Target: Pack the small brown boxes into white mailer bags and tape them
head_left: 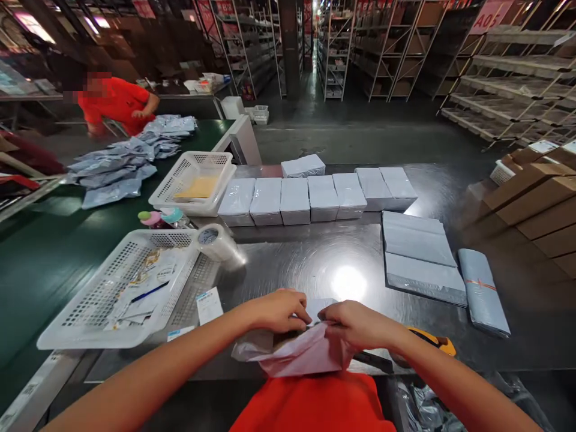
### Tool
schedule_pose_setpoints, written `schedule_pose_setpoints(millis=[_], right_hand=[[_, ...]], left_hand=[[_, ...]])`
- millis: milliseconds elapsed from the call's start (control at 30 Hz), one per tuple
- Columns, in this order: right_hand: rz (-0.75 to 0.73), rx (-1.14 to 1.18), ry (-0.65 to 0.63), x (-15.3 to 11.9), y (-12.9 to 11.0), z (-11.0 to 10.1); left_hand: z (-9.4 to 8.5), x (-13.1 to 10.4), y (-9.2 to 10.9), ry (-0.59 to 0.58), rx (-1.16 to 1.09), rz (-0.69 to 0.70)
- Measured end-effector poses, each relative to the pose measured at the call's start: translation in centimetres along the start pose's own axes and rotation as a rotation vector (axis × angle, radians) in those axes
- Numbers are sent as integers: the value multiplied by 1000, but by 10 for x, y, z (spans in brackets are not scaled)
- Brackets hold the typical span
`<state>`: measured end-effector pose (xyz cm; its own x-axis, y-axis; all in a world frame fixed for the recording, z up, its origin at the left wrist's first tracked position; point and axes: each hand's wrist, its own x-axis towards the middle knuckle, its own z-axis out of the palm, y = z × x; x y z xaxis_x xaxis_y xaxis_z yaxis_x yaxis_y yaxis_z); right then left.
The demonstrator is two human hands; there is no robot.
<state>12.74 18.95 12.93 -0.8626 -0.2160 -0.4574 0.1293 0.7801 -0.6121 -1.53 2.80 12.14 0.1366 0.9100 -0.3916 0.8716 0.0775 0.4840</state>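
Observation:
At the front edge of the metal table (292, 264), a pale pinkish-white plastic mailer bag (306, 351) lies against the red shirt. My left hand (281, 310) is closed on its upper left edge, fingers curled. My right hand (348, 324) pinches the upper right edge of the same bag. Between the hands the bag's mouth shows a dark gap and something brown, too hidden to name. Just behind my hands is a small white piece (321, 303). A yellow-and-black tool (432, 340) sits partly behind my right forearm.
White wrapped boxes (294, 201) line the back. Flat grey mailers (418, 252) and a banded roll (483, 291) lie right. Left are a basket of papers (112, 288), tape rolls (220, 243) and an upper basket (193, 180). A person in red (117, 102) stands beyond the green belt.

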Motion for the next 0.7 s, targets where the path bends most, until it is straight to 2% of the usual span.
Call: schedule_pose_setpoints(millis=[67, 200, 267, 367, 467, 533, 700], right_hand=[[1, 37, 50, 3, 3, 3], [132, 18, 172, 11, 15, 15], [139, -3, 153, 15, 21, 19], [80, -38, 94, 19, 28, 18], [129, -121, 100, 24, 29, 16], [174, -178, 123, 27, 29, 15], [180, -193, 138, 32, 33, 14]], left_hand=[[-4, -7, -2, -30, -48, -16], [-1, -19, -10, 46, -219, -1], [-1, -25, -16, 42, -339, 40], [-4, -39, -28, -24, -502, 75], [-1, -56, -42, -54, -656, 114], [10, -66, -50, -4, -721, 113], [57, -73, -60, 300, -885, -25]])
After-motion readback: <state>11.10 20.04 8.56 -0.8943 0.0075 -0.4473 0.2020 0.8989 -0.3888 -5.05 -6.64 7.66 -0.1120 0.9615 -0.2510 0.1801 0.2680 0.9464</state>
